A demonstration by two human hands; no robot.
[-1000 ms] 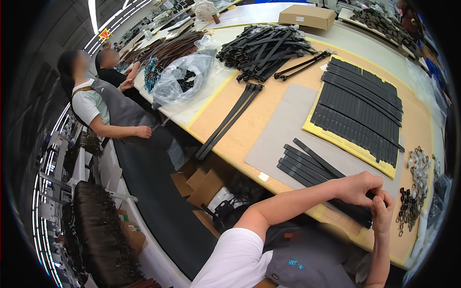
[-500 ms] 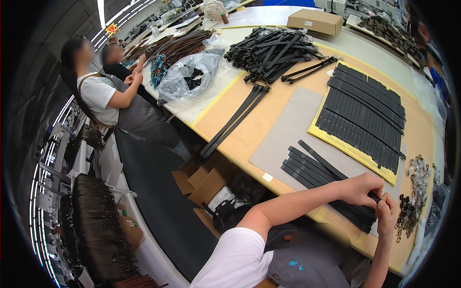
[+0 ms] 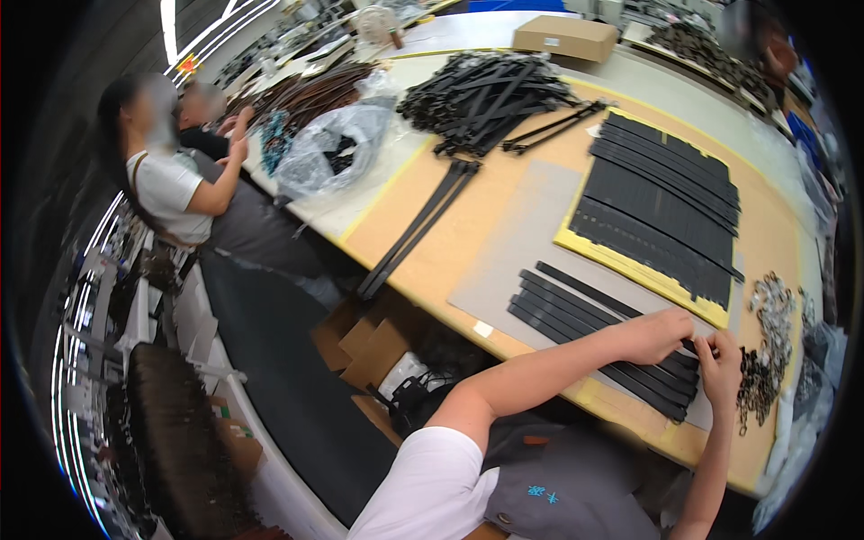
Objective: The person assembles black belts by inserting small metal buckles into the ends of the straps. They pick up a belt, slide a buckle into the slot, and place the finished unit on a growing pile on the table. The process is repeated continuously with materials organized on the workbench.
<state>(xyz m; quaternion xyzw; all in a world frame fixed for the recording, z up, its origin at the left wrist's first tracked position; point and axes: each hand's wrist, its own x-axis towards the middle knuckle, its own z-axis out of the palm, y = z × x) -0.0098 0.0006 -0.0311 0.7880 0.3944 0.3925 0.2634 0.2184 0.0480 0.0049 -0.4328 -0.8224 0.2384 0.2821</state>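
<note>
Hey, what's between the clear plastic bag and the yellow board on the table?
In the head view, long black straps, then tan tabletop and a gray sheet nearer the board.

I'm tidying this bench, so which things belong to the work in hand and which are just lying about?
Apparently in use:
flat black straps at the left hand and right hand
probably the strap-covered yellow board

Apparently just lying about:
cardboard box
clear plastic bag

My left forearm (image 3: 549,367) reaches rightward from a bent elbow (image 3: 463,400), left hand (image 3: 657,336) palm-down, fingers curled. Right forearm (image 3: 711,463) rises steeply; right hand (image 3: 718,362) just beside the left, fingers bent inward. Fingertip contact unclear from blur.
</note>
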